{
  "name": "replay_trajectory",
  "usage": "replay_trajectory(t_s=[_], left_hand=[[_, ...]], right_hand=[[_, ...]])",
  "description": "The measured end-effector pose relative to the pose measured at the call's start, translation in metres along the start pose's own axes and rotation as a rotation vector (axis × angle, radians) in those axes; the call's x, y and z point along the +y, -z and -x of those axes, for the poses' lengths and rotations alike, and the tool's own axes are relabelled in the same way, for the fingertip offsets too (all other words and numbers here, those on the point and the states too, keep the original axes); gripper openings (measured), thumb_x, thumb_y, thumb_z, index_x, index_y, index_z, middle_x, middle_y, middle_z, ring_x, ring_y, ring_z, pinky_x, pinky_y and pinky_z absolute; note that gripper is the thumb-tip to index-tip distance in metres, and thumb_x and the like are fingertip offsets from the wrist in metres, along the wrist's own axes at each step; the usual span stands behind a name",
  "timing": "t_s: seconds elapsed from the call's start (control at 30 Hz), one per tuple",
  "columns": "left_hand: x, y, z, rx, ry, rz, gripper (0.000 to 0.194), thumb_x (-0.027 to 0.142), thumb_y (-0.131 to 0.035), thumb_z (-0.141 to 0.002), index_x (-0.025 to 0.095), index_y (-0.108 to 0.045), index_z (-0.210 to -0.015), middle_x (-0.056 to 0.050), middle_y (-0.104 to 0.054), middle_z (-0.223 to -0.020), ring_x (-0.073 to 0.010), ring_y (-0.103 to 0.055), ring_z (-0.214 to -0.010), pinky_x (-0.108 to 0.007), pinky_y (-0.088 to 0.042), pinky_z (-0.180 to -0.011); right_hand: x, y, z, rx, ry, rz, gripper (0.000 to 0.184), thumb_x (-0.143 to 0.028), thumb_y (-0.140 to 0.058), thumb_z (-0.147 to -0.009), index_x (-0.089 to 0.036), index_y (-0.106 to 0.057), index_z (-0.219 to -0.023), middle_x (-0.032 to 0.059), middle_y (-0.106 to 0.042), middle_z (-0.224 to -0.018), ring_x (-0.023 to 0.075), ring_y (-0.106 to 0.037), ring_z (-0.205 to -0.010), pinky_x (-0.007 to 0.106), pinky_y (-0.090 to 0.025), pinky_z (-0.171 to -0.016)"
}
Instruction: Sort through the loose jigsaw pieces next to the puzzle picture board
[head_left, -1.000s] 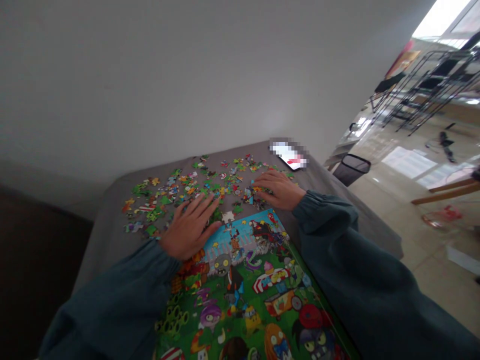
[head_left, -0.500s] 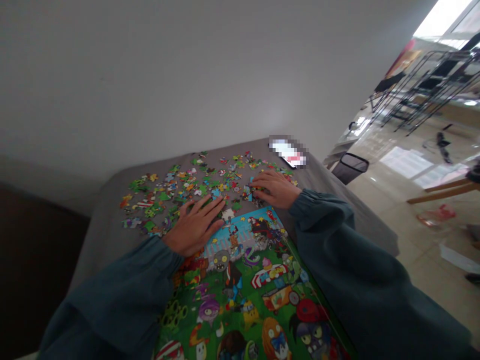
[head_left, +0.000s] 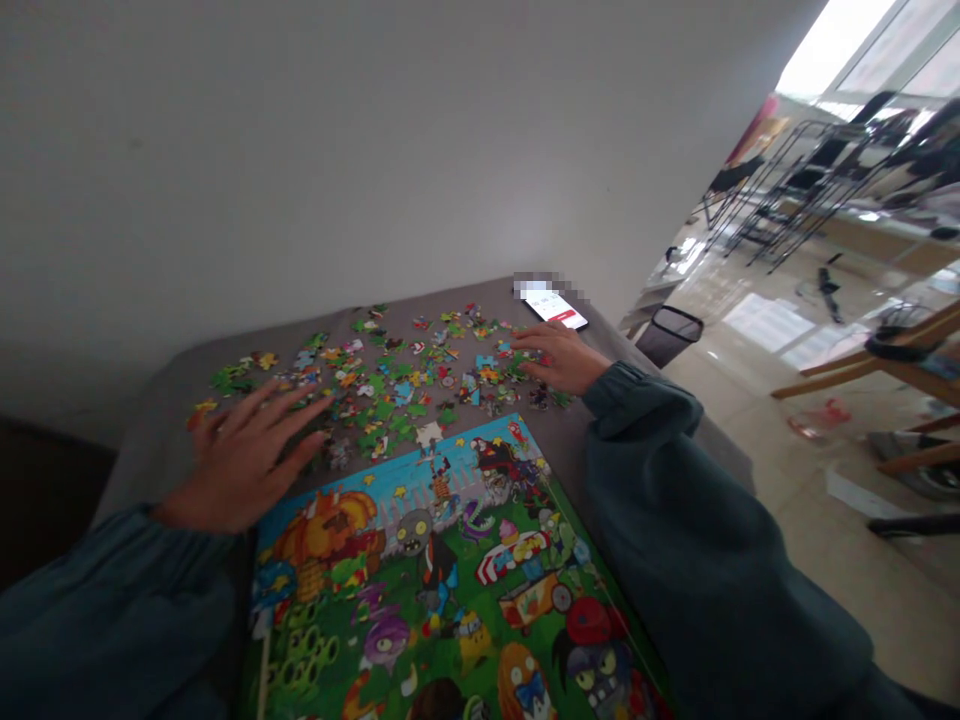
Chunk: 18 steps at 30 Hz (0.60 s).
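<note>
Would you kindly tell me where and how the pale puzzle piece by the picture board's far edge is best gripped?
I'd pinch the pale puzzle piece by its side edges, coming from above and the far side: it looks thin and flat, and its near edge sits close to the picture board, probably leaving little room there.

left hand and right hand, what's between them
Scattered puzzle pieces on the grey cloth, between the left hand and right hand, shown in the head view.
</note>
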<state>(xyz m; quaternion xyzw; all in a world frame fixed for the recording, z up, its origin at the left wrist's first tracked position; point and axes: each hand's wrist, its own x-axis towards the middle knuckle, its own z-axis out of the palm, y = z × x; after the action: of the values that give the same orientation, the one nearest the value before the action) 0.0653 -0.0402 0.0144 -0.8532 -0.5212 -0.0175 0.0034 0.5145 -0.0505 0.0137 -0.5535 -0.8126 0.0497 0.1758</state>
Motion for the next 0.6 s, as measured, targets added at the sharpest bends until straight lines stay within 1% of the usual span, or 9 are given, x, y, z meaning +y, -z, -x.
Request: replay_trajectory(t_s=[0.07,0.2,0.3,0.37,0.5,0.6], left_hand=[[-0.009,0.0,-0.001,-0.021,0.025,-0.001,0.07,0.055,-0.018,-0.103,0.018,-0.055,-0.15,-0.008,-0.048,-0.164,-0.0348,-0.025,-0.159,-0.055,-0.017,-0.129],[-0.02,-0.005,-0.004,-0.046,0.027,0.03,0.074,0.059,-0.015,-0.101,0.017,-0.053,-0.15,-0.008,-0.048,-0.163,-0.0328,-0.024,-0.159,-0.051,-0.016,-0.131],[-0.024,-0.01,-0.004,-0.026,0.004,0.053,0.074,0.06,-0.015,-0.101,0.019,-0.054,-0.149,-0.007,-0.048,-0.163,-0.0331,-0.025,-0.159,-0.052,-0.017,-0.13],[-0.026,-0.012,-0.003,-0.033,-0.021,0.058,0.072,0.059,-0.018,-0.101,0.019,-0.054,-0.149,-0.007,-0.048,-0.163,-0.0326,-0.026,-0.158,-0.053,-0.018,-0.13],[-0.023,-0.009,0.002,-0.056,-0.024,0.047,0.07,0.058,-0.023,-0.099,0.023,-0.052,-0.152,-0.007,-0.045,-0.166,-0.034,-0.026,-0.159,-0.057,-0.019,-0.129],[-0.012,-0.002,0.01,-0.117,-0.001,0.032,0.072,0.065,-0.031,-0.095,0.029,-0.051,-0.154,-0.004,-0.036,-0.172,-0.036,-0.02,-0.162,-0.063,-0.017,-0.127]], right_hand=[[0.007,0.005,0.002,0.01,-0.052,0.034,0.039,-0.03,-0.06,-0.097,-0.024,-0.072,-0.134,0.0118,-0.068,-0.142,0.0328,-0.059,-0.133,0.058,-0.04,-0.117],[0.015,0.015,0.005,0.028,-0.107,0.063,0.038,-0.031,-0.057,-0.099,-0.022,-0.073,-0.132,0.0122,-0.071,-0.136,0.0324,-0.062,-0.13,0.054,-0.044,-0.115],[0.019,0.02,0.007,0.03,-0.14,0.08,0.039,-0.032,-0.055,-0.1,-0.02,-0.072,-0.133,0.0133,-0.071,-0.136,0.0326,-0.061,-0.13,0.053,-0.046,-0.113],[0.025,0.019,0.009,0.023,-0.159,0.085,0.039,-0.032,-0.055,-0.1,-0.019,-0.072,-0.133,0.0138,-0.071,-0.135,0.0328,-0.061,-0.13,0.053,-0.046,-0.113],[0.037,0.015,0.012,0.017,-0.18,0.087,0.037,-0.037,-0.06,-0.099,-0.026,-0.073,-0.132,0.0114,-0.071,-0.134,0.0333,-0.06,-0.128,0.056,-0.046,-0.112],[0.034,0.009,0.011,0.028,-0.216,0.111,0.045,-0.045,-0.063,-0.098,-0.027,-0.069,-0.138,0.0134,-0.063,-0.145,0.0378,-0.054,-0.134,0.062,-0.044,-0.112]])
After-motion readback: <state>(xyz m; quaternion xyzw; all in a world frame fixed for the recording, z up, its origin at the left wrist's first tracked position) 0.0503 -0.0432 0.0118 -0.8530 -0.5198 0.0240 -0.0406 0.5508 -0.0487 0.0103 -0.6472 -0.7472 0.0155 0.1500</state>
